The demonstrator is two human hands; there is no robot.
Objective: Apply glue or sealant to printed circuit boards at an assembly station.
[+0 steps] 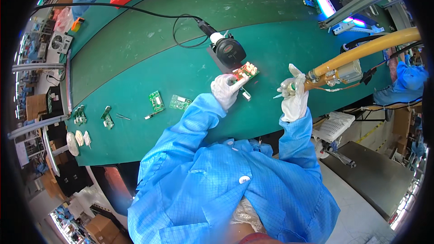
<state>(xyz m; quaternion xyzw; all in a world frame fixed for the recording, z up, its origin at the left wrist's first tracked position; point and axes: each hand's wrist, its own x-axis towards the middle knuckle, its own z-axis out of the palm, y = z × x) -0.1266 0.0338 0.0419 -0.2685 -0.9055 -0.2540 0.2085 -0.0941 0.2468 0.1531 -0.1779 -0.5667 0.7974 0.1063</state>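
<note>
The left hand (225, 92), in a white glove, pinches the near left edge of a green circuit board with cream-coloured connectors (248, 70) between thumb and fingers. The board is just on the near side of a black, rounded scanner-like device (229, 53), and red light falls across it; holding it by the edge probably keeps its upper face uncovered towards that light. A small white-and-metal piece (246, 94) shows just nearer than the board; whether it is joined to it, I cannot tell.

To the right, the white-gloved right hand (294, 97) has one finger raised and the others curled, with a slim tip (277, 96) poking out leftwards; what they close on is unclear. Just beside it ends a thick yellow hose (366, 50), seemingly hung from the right to stay within reach.

Left of the left hand, two flat green boards (157, 101) lie side by side on the green mat (131, 147), apart from thin metal tweezers (123, 117) farther left, perhaps to keep the working spot uncluttered.
</note>
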